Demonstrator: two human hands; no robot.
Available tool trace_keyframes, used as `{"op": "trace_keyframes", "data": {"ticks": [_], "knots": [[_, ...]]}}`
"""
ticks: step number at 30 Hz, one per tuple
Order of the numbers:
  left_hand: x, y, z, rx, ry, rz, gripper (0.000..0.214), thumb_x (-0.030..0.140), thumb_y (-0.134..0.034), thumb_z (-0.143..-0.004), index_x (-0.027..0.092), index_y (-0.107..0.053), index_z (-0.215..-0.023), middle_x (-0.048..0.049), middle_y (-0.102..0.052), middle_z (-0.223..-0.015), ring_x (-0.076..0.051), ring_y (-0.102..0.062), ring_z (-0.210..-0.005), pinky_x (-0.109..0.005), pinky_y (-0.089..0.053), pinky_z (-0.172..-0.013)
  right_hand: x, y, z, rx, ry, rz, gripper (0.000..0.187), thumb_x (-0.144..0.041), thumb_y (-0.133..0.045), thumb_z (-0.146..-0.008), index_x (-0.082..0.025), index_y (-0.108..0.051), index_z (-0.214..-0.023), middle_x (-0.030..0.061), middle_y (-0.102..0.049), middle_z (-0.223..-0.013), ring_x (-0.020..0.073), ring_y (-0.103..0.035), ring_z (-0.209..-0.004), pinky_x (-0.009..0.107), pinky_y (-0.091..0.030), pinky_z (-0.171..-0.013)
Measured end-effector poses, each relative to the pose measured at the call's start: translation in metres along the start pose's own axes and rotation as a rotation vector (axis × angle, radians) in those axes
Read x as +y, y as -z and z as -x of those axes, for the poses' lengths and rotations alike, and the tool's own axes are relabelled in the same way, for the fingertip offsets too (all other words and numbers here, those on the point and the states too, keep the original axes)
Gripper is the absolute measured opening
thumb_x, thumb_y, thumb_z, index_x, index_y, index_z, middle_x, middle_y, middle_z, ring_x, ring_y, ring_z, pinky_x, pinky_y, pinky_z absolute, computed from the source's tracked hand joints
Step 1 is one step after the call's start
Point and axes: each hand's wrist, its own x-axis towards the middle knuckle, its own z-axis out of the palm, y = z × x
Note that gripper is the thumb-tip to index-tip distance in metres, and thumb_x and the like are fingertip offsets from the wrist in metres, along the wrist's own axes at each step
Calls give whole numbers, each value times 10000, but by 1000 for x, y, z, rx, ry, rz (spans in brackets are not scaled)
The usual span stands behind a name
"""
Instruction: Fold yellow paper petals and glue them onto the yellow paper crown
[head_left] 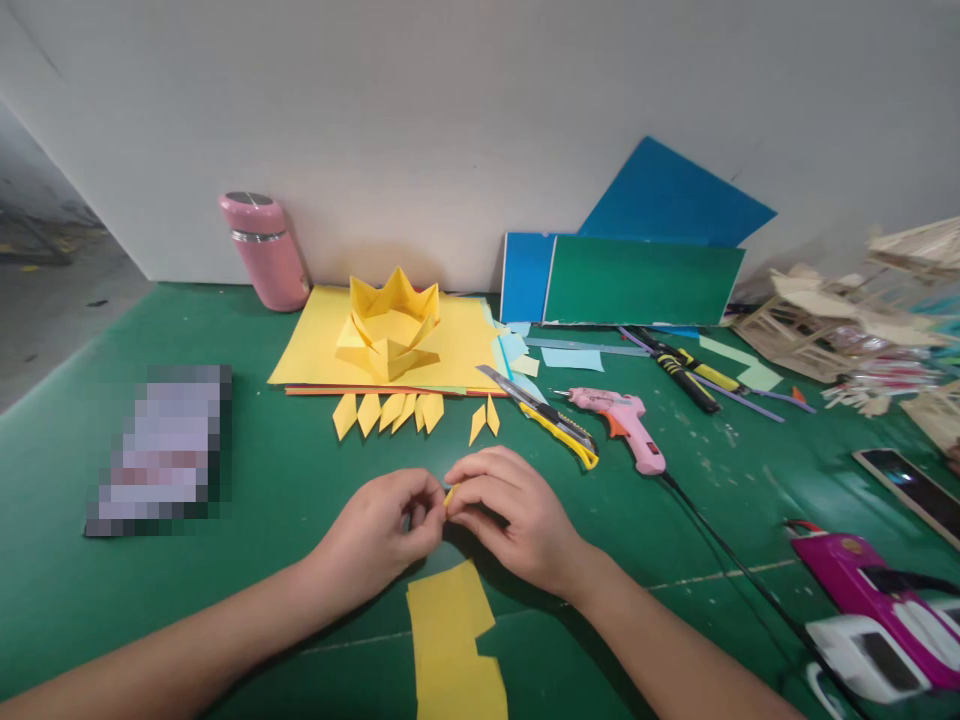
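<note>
Table (285, 520): green, against a pale wall (450, 120).
Left hand (386, 520): pinching a small yellow paper piece (451, 496).
Right hand (517, 515): pinching the same piece (mostly hidden between both hands).
Yellow diamonds (369, 414): beyond the hands, before a folded yellow star (388, 360).
Notched yellow paper (450, 630): nearer the person.

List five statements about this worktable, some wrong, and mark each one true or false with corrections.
1. The left hand and right hand meet at a small yellow paper piece. True.
2. A pink glue gun lies to the right of a yellow-handled cutter. True.
3. The yellow-handled cutter is fully retracted. False: its blade sticks out.
4. A folded paper crown sits on a yellow sheet. True.
5. The pink glue gun lies on the yellow sheet. False: it lies on the green table.
</note>
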Motion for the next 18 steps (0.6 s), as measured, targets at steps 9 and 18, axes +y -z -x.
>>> {"op": "trace_keyframes", "data": {"ticks": [9, 18], "knots": [[3, 1, 0, 8, 44, -50, 122, 251, -468, -722, 206, -485, -609, 70, -440, -486, -101, -382, -448, -199, -273, -438, 1, -1, 3, 1, -45, -10, 102, -133, -548, -859, -210, -580, -801, 60, -648, -929, 180, -583, -872, 342, -472, -782], [-5, 0, 0, 1, 5, -16, 185, 305, -458, -776, 189, -570, -686, 64, -448, -509, -97, -365, -457, -199, -269, -438, -1, -1, 2, 15, -246, -176, 108, -100, -567, -782, -204, -583, -756, 64, -622, -981, 178, -597, -958, 316, -472, -836]]}}
